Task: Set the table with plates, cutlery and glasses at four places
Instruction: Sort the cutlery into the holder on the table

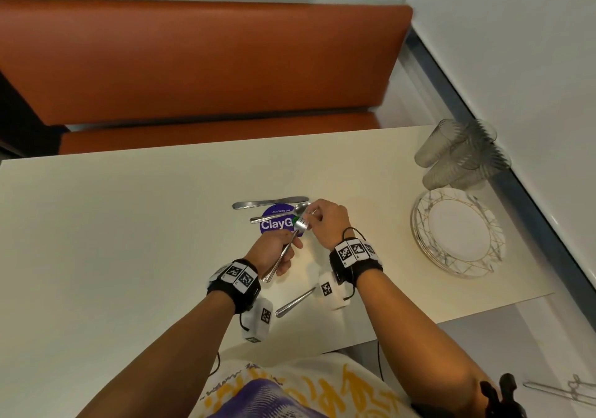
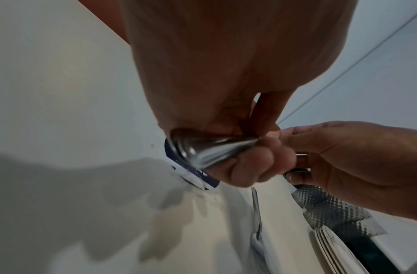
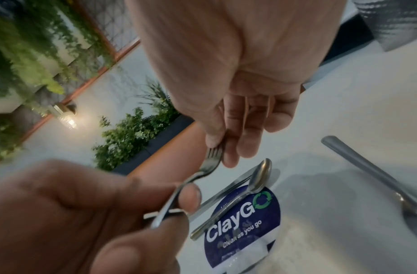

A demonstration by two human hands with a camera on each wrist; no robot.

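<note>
Your left hand point(image 1: 280, 254) curls around the handles of a cutlery bundle, while your right hand point(image 1: 325, 221) pinches a fork's point(image 3: 208, 163) tines above the ClayGo sticker point(image 1: 275, 222) mid-table.

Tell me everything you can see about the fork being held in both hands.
The fork looks like plain shiny metal with a slim handle. It is held off the table above the round purple sticker, tilted. The left hand grips its handle; the right hand pinches its tines. More handles seem bundled in the left hand.
</note>
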